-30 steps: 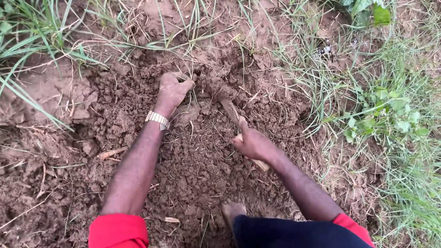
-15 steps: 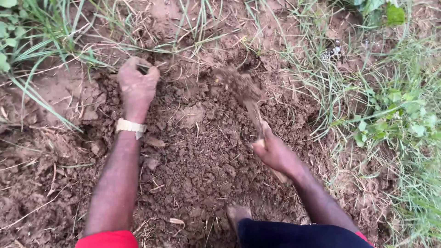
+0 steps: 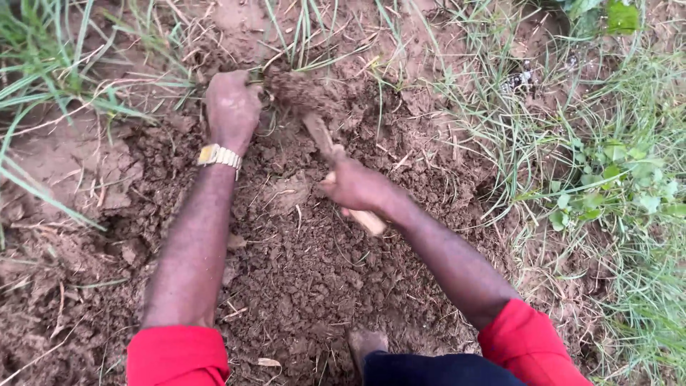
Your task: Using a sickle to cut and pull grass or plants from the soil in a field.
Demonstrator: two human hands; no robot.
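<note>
Brown, crumbly soil (image 3: 300,286) fills the middle of the frame, ringed by grass (image 3: 614,164) at the right and top. Our left hand (image 3: 230,107), with a gold-coloured watch (image 3: 219,155) at the wrist, sits at the upper left, its grip clenched into the earth at the foot of a grass tuft (image 3: 286,43). Our right hand (image 3: 357,186), at centre, has its grip closed around the wooden handle of a digging tool (image 3: 325,146), whose soil-caked head lies buried just right of the left hand. We judge the risk plain: the tool's head works very near our left fingers, so a glancing stroke could catch them. Loose, clodded ground could also let the handle twist, and our foot (image 3: 366,343) at the bottom edge sits close behind.
</note>
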